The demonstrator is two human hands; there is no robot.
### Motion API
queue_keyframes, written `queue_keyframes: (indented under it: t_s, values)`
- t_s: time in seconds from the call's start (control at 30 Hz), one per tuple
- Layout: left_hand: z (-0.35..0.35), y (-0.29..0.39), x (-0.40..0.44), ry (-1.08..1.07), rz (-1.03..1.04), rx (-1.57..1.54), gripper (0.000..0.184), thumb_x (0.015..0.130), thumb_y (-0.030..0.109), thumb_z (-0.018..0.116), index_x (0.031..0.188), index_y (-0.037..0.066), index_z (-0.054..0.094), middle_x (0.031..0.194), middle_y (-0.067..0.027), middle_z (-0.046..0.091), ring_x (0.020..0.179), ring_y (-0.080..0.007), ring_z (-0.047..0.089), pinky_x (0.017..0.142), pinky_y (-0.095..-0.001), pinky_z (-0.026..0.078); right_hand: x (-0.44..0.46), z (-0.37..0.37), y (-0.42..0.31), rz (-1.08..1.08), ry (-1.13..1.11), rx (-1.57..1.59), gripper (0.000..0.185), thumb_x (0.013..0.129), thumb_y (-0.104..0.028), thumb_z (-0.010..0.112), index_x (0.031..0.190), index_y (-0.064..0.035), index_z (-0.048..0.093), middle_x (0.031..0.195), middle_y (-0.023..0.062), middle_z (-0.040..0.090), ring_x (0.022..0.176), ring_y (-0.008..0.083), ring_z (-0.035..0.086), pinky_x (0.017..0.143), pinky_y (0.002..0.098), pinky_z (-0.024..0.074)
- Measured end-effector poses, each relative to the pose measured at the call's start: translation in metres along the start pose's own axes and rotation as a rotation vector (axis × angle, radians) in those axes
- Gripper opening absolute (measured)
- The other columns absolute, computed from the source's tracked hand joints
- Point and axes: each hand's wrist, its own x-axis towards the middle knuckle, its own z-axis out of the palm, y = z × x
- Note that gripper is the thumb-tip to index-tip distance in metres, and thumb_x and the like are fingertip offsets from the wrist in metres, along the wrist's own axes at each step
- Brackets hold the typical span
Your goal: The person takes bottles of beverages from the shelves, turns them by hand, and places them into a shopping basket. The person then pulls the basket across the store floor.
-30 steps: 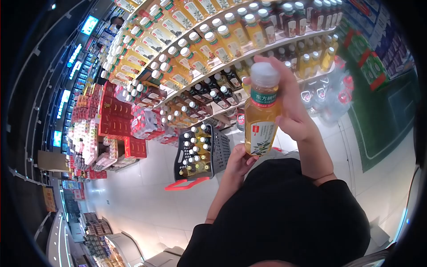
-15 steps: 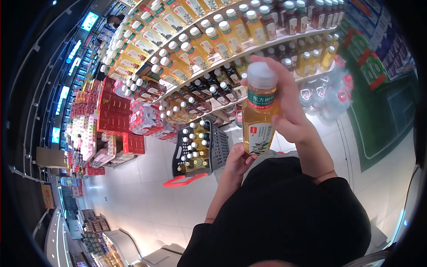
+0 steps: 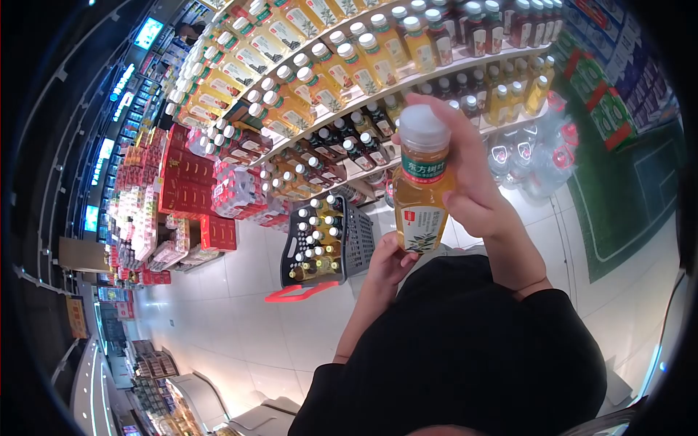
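Observation:
I hold a bottle of amber tea (image 3: 418, 196) upright in front of my chest. It has a white cap, a green and red neck band with Chinese lettering, and a pale label with a leaf drawing. My right hand (image 3: 474, 171) wraps the bottle's upper right side, fingers reaching behind the cap. At the base, my left hand (image 3: 391, 260) pinches the lower edge with thumb and fingers. Part of the left fingers is hidden beneath the bottle.
A dark shopping basket (image 3: 358, 236) with a red handle (image 3: 302, 293) stands on the floor, holding several bottles. Curved shelves (image 3: 429, 74) of bottled drinks rise ahead. Shrink-wrapped packs (image 3: 527, 163) sit at the right, red cartons (image 3: 185, 174) at the left. Pale tiles (image 3: 240, 312) cover the floor.
The bottle has turned slightly in my hands and shifted a little to the left and down, so its front label faces me a bit more. Both hands keep their hold.

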Motion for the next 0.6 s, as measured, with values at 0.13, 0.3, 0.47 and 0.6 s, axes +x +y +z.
queue_keyframes:
  t_s: [0.13, 0.3, 0.47, 0.6]
  values:
    - [-0.002, -0.002, -0.002, -0.025, -0.004, 0.0, 0.053, 0.087, 0.037, 0.057, 0.117, -0.006, 0.047, 0.081, -0.0073, 0.058, 0.049, -0.0051, 0.044, 0.058, -0.0191, 0.04, -0.002, -0.002, 0.0, -0.021, -0.012, -0.018, 0.08, 0.065, -0.01, 0.042, 0.14, -0.0017, 0.016, 0.143, 0.0241, 0.023, 0.115, 0.0315, 0.047, 0.094, 0.0412, 0.041]
    - [0.004, -0.005, -0.009, 0.069, 0.035, -0.066, 0.044, 0.084, 0.036, 0.063, 0.097, -0.006, 0.059, 0.081, -0.0159, 0.065, 0.051, -0.0098, 0.047, 0.051, -0.0184, 0.039, -0.005, 0.001, 0.003, -0.066, -0.005, -0.011, 0.08, 0.065, -0.006, 0.041, 0.14, -0.0038, 0.015, 0.142, 0.024, 0.023, 0.115, 0.031, 0.048, 0.092, 0.04, 0.0427]
    - [0.005, -0.005, -0.018, 0.07, 0.073, -0.026, 0.044, 0.084, 0.037, 0.063, 0.095, -0.005, 0.06, 0.08, -0.0136, 0.065, 0.051, -0.0092, 0.046, 0.053, -0.019, 0.04, -0.006, 0.006, 0.001, -0.087, 0.012, 0.024, 0.079, 0.065, -0.003, 0.041, 0.14, -0.0065, 0.015, 0.141, 0.0235, 0.025, 0.114, 0.0299, 0.048, 0.09, 0.0387, 0.0447]
    - [0.002, -0.007, -0.022, 0.074, 0.079, 0.049, 0.045, 0.083, 0.039, 0.064, 0.093, -0.005, 0.06, 0.08, -0.0118, 0.064, 0.051, -0.0085, 0.045, 0.055, -0.0196, 0.04, -0.007, 0.01, -0.002, -0.12, 0.015, 0.034, 0.081, 0.067, -0.002, 0.045, 0.141, -0.0092, 0.014, 0.14, 0.0231, 0.025, 0.111, 0.0288, 0.051, 0.086, 0.0373, 0.0465]
